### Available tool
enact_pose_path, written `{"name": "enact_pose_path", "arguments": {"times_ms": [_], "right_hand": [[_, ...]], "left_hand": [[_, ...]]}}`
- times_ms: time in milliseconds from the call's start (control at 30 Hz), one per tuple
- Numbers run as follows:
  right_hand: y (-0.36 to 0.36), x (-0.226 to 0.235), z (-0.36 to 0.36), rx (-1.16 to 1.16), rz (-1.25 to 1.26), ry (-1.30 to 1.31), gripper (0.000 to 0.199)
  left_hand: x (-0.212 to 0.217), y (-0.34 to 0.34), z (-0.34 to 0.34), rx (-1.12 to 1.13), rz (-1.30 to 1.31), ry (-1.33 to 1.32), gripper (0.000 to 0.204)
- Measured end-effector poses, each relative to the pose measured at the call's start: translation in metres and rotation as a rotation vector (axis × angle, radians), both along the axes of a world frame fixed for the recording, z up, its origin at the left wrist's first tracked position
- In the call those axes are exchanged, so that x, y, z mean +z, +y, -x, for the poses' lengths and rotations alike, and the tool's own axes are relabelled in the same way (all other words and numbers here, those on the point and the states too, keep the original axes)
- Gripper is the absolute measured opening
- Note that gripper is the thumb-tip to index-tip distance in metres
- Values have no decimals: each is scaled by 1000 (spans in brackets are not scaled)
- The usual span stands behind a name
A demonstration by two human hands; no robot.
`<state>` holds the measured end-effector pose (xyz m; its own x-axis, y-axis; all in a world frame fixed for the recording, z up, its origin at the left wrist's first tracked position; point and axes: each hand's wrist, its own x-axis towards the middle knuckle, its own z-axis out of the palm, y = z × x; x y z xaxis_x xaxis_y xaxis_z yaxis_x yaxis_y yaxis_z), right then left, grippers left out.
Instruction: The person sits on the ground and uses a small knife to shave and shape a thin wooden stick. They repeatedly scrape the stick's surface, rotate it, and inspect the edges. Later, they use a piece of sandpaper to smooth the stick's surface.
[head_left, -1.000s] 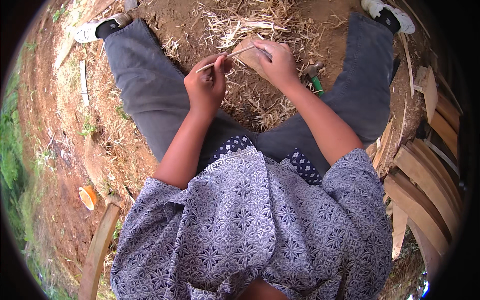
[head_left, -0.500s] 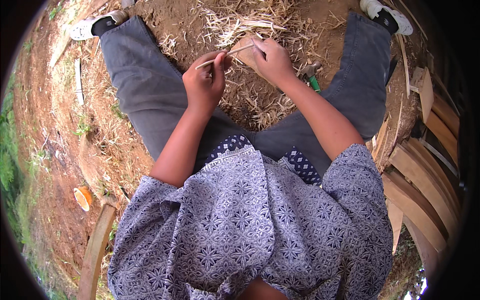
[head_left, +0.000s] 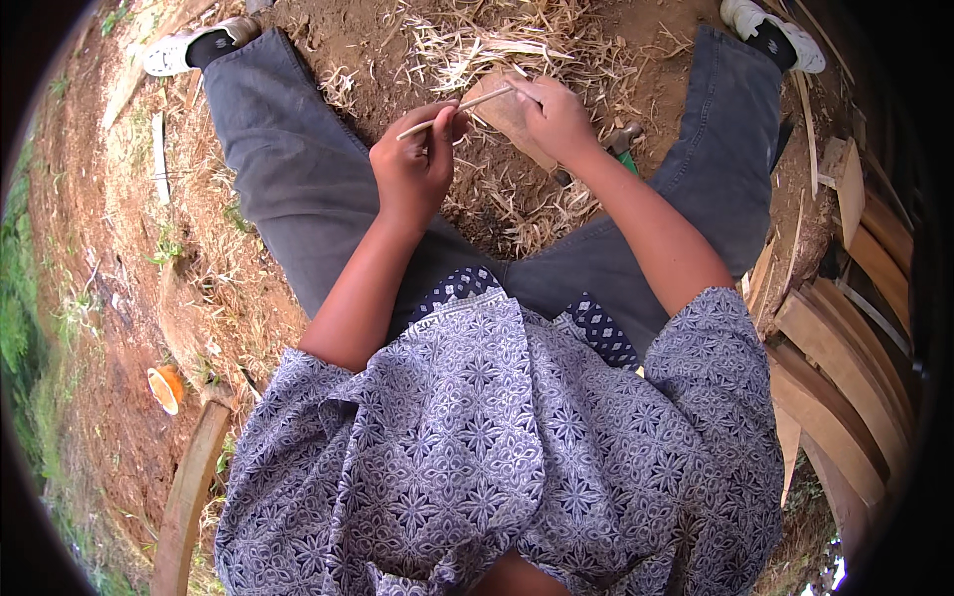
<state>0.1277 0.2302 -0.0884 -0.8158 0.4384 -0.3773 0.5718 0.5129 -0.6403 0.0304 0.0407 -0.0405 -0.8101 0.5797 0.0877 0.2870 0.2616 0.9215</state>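
A thin pale wooden stick point(head_left: 485, 97) slants up to the right between my hands, above the ground between my legs. My left hand point(head_left: 415, 157) is closed round it, thumb on top, with one end poking out to the left. At the stick's other end, the fingers of my right hand point(head_left: 558, 117) pinch its tip; whether they also hold anything else is hidden. Under the stick and beside my right hand lies a flat brown wooden block point(head_left: 509, 124), partly covered by that hand.
Wood shavings point(head_left: 517, 45) lie scattered beyond the block. A hammer point(head_left: 625, 144) with a green handle rests beyond my right forearm. Curved planks point(head_left: 835, 372) are stacked at the right. At the left are an orange bowl-like object point(head_left: 165, 390) and a curved wooden piece point(head_left: 191, 497).
Both hands have shifted slightly to the right along with the stick. My right forearm now covers more of the hammer's green handle.
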Motion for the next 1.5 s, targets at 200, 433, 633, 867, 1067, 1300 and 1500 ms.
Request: {"name": "enact_pose_path", "arguments": {"times_ms": [200, 433, 633, 867, 1067, 1300, 1500], "right_hand": [[-33, -2, 7, 4, 1, 568, 30], [-48, 17, 3, 3, 14, 536, 30], [-43, 5, 5, -51, -146, 566, 30], [-44, 6, 3, 42, -181, 493, 41], [-35, -24, -12, -1, -461, 309, 48], [-33, -35, -6, -108, -228, 289, 35], [-25, -39, -2, -116, -236, 376, 29]], "left_hand": [[-5, -2, 0, 8, -24, 12, 16], [-13, -7, 3, 63, -13, 18, 13], [-13, -4, 2, 62, -17, 5, 16], [-8, 0, 5, 64, -15, 34, 15], [0, 1, 4, 53, -6, -57, 18], [8, -9, 3, -3, -174, -454, 23], [25, -33, 8, 51, -303, -329, 25]]}}
